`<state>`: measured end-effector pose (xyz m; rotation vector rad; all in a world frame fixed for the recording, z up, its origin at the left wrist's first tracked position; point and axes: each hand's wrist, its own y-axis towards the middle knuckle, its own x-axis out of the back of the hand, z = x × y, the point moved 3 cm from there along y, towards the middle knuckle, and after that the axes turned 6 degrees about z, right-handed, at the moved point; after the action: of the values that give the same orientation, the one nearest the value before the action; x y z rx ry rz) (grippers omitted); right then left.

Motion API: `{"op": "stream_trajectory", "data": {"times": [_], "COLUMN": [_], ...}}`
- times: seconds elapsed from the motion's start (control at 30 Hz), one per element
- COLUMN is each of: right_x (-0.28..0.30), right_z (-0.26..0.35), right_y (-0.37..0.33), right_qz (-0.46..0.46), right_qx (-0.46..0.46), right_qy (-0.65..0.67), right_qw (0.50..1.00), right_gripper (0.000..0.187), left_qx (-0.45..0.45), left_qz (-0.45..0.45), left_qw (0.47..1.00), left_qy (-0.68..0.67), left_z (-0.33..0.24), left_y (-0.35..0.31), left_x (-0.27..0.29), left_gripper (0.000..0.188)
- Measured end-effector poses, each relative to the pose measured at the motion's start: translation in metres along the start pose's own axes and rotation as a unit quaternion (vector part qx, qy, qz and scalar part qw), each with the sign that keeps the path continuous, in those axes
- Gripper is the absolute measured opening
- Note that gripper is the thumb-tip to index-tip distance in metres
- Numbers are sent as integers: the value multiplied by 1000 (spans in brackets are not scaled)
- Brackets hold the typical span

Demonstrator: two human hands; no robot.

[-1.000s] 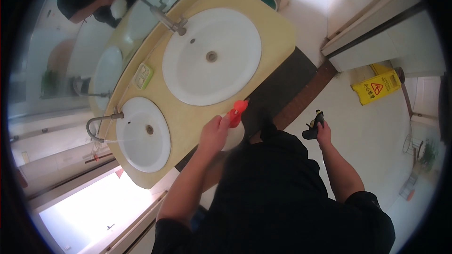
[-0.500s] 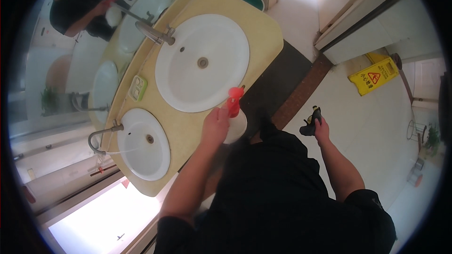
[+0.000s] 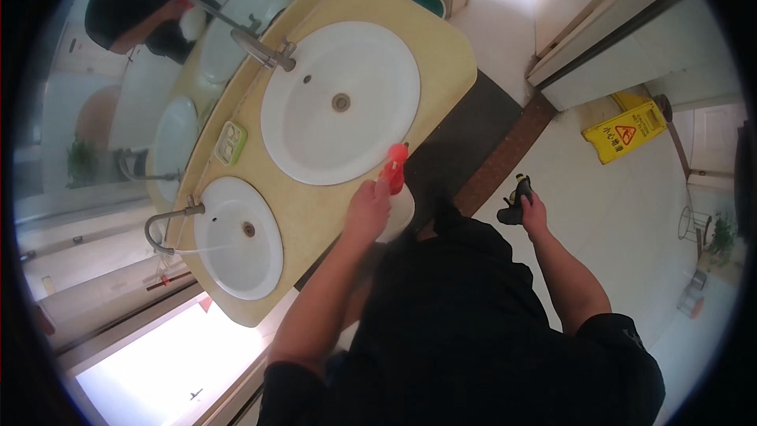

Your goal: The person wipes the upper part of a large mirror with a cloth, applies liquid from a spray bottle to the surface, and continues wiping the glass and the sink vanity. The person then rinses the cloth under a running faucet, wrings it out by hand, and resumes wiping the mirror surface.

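Note:
My left hand point(image 3: 368, 211) is closed around the neck of a pump spray bottle point(image 3: 397, 171), by the front edge of the counter. The bottle has a red head with a round knob and a white body, partly hidden by my hand and forearm. Out to the right, over the pale floor, my right hand point(image 3: 535, 216) grips a small black object with yellow parts point(image 3: 516, 202); its exact kind is unclear. Nearest the spray bottle is the large white sink point(image 3: 371, 142), set in the yellow counter point(image 3: 445, 51).
Water runs from the left faucet point(image 3: 158, 235) into a smaller sink point(image 3: 236, 268). A second faucet point(image 3: 264, 51), a green-and-white soap dish point(image 3: 231, 143) and a mirror point(image 3: 118, 110) line the counter's back. A green bucket point(image 3: 423, 1) stands beyond it. At right are a yellow floor sign point(image 3: 625, 131) and a plant point(image 3: 721, 233).
My left hand and the spray bottle have shifted slightly right. The black-and-yellow object in my right hand has moved a little left and up. Both grips are kept.

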<state>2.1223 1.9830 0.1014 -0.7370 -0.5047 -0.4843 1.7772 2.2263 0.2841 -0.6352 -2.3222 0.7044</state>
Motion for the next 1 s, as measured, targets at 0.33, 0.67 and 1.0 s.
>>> {"op": "stream_trajectory", "data": {"times": [0.33,0.67,1.0], "right_x": [2,4,-17], "right_z": [-5,-15,59], "right_y": [-3,-1,34], "right_qz": [0,18,66], "right_qx": [4,15,85], "right_qy": [16,-20,-48], "right_qw": [1000,1000,993], "right_gripper": [35,34,33], "left_qx": [53,76,141], "left_qz": [29,16,-99], "left_qw": [988,988,972], "left_qy": [-141,-132,-161], "left_z": [-2,42,141], "left_y": [20,-10,-96], "left_x": [-24,-18,30], "left_gripper": [41,43,41]}}
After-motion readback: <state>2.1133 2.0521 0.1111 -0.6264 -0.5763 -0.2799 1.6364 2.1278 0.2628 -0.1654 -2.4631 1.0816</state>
